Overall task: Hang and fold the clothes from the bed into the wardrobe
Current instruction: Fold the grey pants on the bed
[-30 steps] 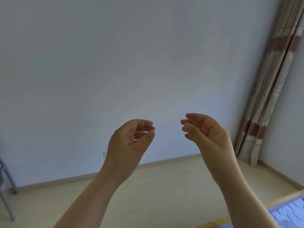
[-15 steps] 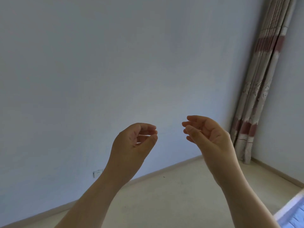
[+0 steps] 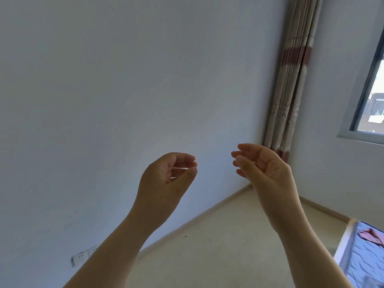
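Note:
Both my hands are raised in front of a bare wall, and neither holds anything. My left hand (image 3: 169,177) has its fingers loosely curled toward the thumb. My right hand (image 3: 260,165) faces it a short way to the right, its fingers relaxed and slightly bent. At the lower right corner lies the bed (image 3: 362,265) with a blue quilted mattress. A pinkish garment (image 3: 372,235) rests on it. The wardrobe is out of view.
A striped curtain (image 3: 289,84) hangs in the room's corner, right of my hands. A window (image 3: 374,96) sits in the right wall. A wall socket (image 3: 83,255) is low on the left. Pale floor (image 3: 218,246) stretches between the wall and the bed.
The view has swung to the right: the curtain shifted left, and the window and more of the bed came into view. My hands keep the same pose.

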Available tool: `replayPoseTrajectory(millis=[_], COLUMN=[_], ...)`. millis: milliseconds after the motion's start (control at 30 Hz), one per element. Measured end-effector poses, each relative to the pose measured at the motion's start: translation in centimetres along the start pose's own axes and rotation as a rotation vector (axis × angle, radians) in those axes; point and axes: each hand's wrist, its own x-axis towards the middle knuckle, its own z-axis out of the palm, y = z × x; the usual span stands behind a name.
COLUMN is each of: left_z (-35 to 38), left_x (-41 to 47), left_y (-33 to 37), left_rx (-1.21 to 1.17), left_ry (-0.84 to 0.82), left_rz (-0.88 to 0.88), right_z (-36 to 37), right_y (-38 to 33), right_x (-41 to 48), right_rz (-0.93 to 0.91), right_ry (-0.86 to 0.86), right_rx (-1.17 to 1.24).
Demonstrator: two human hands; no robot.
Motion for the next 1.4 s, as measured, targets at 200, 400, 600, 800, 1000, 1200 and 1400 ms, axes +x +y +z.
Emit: replayPoseTrajectory(millis=[200,400,600,800,1000,1200,1400], left_z=[3.9,7.8,11.8,16.9,25.1,35.6,45.8], left_x=[7.1,13.8,20.9,27.5,30.8,32.6,35.0], left_y=[-4.0,-8.3,-12.5,-15.7,-17.9,-18.3,-17.3], left_rx=[-0.038,-0.100,-0.213,-0.341,-0.430,-0.457,-0.503], left_ry=[-0.099,-0.223,-0.390,-0.576,-0.740,-0.857,-0.923], left_rz=[0.008,0.035,0.065,0.127,0.138,0.172,0.193], right_z=[-1.5,-2.6,-3.1,-4.0,-8.6,-16.3,-24.7], right_y=[4.3,8.5,11.8,14.0,17.3,20.4,22.0], right_x=[5.4,9.5,13.1,16.2,17.8,19.6,22.6], right_rz=[-0.007,0.014,0.019,0.042,0.088,0.084,0.099], right_ry=[0.096,0.203,0.388,0.554,0.687,0.794,0.882], right_rx=[-0.055,-0.153,-0.291,-0.403,-0.485,-0.563,-0.614])
